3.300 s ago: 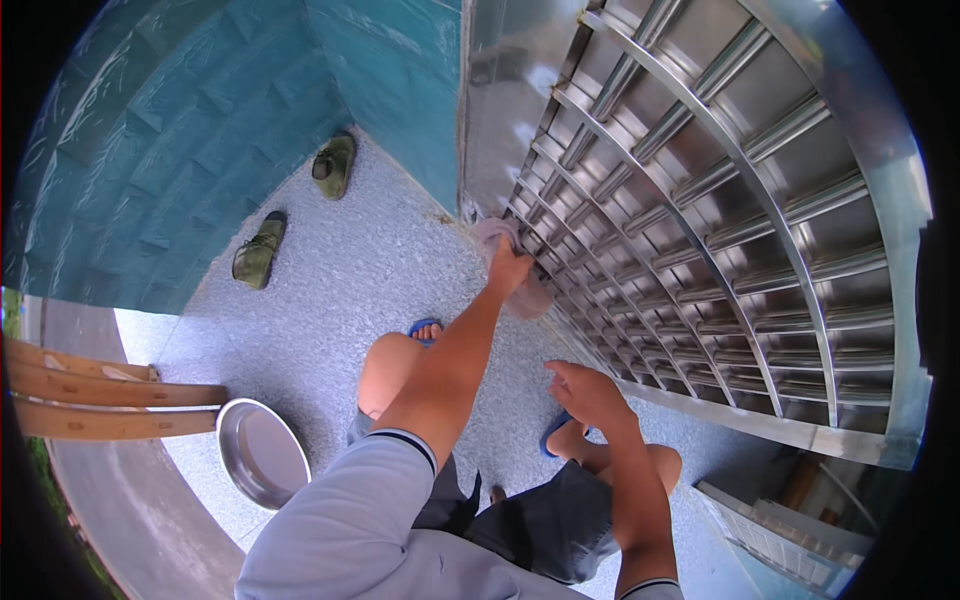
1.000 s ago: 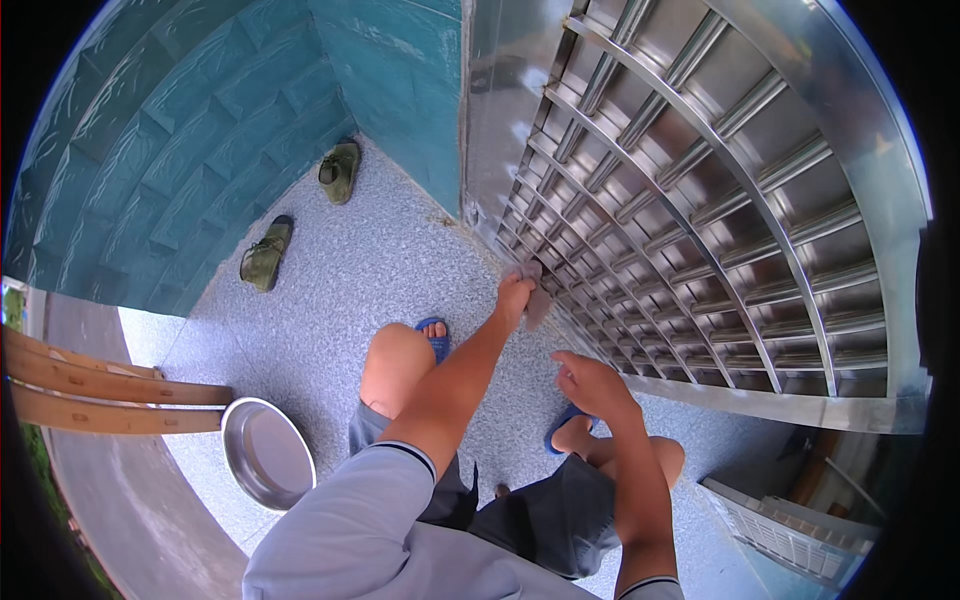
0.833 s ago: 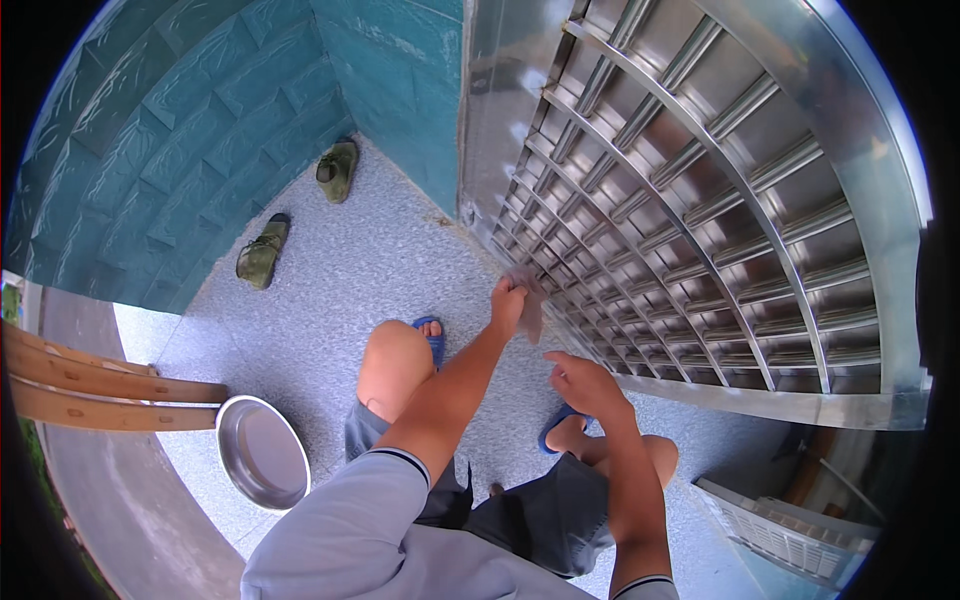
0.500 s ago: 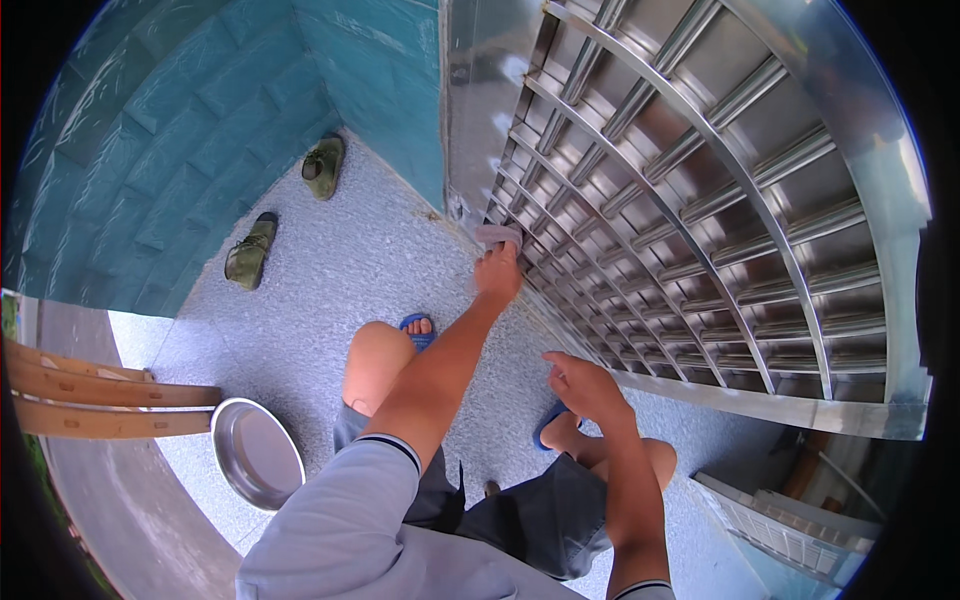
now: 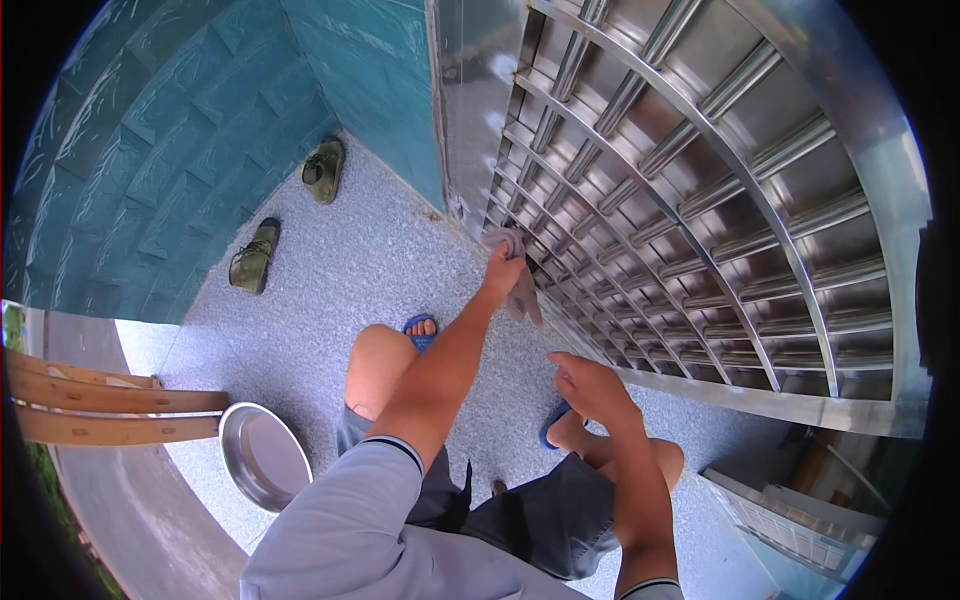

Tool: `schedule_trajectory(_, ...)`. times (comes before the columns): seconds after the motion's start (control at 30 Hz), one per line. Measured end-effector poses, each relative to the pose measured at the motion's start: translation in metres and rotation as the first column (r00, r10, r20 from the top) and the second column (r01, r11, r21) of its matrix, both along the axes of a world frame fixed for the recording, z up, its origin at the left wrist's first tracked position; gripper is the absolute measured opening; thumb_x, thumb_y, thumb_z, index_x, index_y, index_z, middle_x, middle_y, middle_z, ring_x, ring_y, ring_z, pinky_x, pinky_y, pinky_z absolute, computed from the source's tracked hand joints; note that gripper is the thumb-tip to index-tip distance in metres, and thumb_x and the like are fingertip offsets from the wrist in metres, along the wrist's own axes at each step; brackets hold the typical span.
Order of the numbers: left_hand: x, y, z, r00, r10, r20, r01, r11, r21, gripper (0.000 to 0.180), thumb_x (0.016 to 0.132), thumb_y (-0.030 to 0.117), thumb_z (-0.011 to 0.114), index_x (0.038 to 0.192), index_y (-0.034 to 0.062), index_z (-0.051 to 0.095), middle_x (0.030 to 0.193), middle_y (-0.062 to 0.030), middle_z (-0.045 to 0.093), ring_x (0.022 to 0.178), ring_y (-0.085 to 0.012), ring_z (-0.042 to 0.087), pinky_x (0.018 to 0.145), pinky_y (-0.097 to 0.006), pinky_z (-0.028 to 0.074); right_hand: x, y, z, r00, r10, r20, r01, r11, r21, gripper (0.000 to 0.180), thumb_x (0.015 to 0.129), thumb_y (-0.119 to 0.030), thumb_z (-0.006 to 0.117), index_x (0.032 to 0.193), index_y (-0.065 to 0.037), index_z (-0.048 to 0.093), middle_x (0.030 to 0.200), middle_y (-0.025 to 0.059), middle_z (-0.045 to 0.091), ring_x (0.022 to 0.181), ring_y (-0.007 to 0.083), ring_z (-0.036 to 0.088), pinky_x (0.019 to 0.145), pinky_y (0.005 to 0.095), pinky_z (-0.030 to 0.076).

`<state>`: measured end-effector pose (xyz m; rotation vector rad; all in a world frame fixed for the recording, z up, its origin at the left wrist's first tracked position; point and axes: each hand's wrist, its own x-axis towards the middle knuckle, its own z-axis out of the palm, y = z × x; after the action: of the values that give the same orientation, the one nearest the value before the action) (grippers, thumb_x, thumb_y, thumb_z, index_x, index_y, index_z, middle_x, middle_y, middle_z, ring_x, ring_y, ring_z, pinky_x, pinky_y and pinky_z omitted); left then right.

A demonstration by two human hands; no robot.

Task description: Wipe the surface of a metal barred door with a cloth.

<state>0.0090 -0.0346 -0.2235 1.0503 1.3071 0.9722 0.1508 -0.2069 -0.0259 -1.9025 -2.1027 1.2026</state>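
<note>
My left hand [image 5: 503, 272] is closed round a greyish-pink cloth [image 5: 521, 303], whose loose end hangs below the fingers. It is low down beside the bottom left corner of a shiny metal window grille [image 5: 690, 205], made of crossing bars in a wide steel frame. Whether the cloth touches the bars I cannot tell. Above my right knee, my right hand [image 5: 592, 386] holds nothing, with its index finger stretched toward the grille and the other fingers loosely bent.
On the speckled floor [image 5: 310, 290], two green shoes [image 5: 323, 170] lie by the blue tiled wall [image 5: 170, 170]. A metal basin [image 5: 232, 450] stands at the left beside a wooden stool or bench [image 5: 120, 400]. A white plastic crate [image 5: 790, 530] is at the lower right.
The cloth was bunched at the grille's corner; now it hangs down from my left hand, which has drawn slightly back. My right hand has barely moved.
</note>
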Motion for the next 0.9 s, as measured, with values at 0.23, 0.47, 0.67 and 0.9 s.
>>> schedule_trajectory(0.23,-0.011,0.011,0.032,0.774,0.126,0.621,0.136,0.924,-0.358,0.026,0.078,0.005,0.051,0.103,0.0088,0.054,0.089,-0.0086,0.059,0.079,-0.0207,0.060,0.070,-0.037,0.051,-0.012,0.000,-0.006,0.999,0.018,-0.027,-0.019,1.000,-0.006,0.033,0.081,-0.018,0.056,0.113,-0.011,0.055,0.089,0.0116,0.064,0.083,0.0307,0.061,0.069,0.0411,0.047)
schedule_trajectory(0.47,0.011,0.007,0.032,0.382,0.393,0.836,0.190,0.852,-0.488,0.023,0.081,0.007,0.052,0.103,0.0079,0.050,0.092,-0.0081,0.059,0.083,-0.0245,0.059,0.076,-0.039,0.049,-0.016,0.003,-0.003,0.999,0.036,-0.009,-0.036,0.999,-0.014,0.035,0.081,-0.018,0.056,0.116,-0.012,0.055,0.087,0.0104,0.064,0.082,0.0300,0.062,0.070,0.0404,0.047)
schedule_trajectory(0.67,0.008,0.022,-0.002,0.666,0.170,0.727,0.124,0.935,-0.333,0.027,0.080,0.007,0.052,0.107,0.0037,0.049,0.096,-0.0116,0.059,0.081,-0.0234,0.060,0.069,-0.036,0.050,-0.004,-0.002,-0.004,0.998,0.048,-0.029,-0.048,0.999,-0.014,0.035,0.081,-0.013,0.057,0.116,-0.010,0.054,0.088,0.0116,0.064,0.080,0.0288,0.062,0.070,0.0367,0.048)
schedule_trajectory(0.9,0.015,0.007,-0.013,0.991,0.133,-0.006,-0.134,0.990,-0.033,0.045,0.077,0.009,0.050,0.118,0.0061,0.033,0.089,-0.0258,0.058,0.083,-0.0410,0.058,0.074,-0.044,0.044,-0.011,0.002,0.001,0.999,0.051,-0.019,-0.051,0.999,0.012,0.034,0.081,-0.017,0.056,0.115,-0.011,0.054,0.091,0.0119,0.064,0.084,0.0309,0.061,0.072,0.0402,0.047)
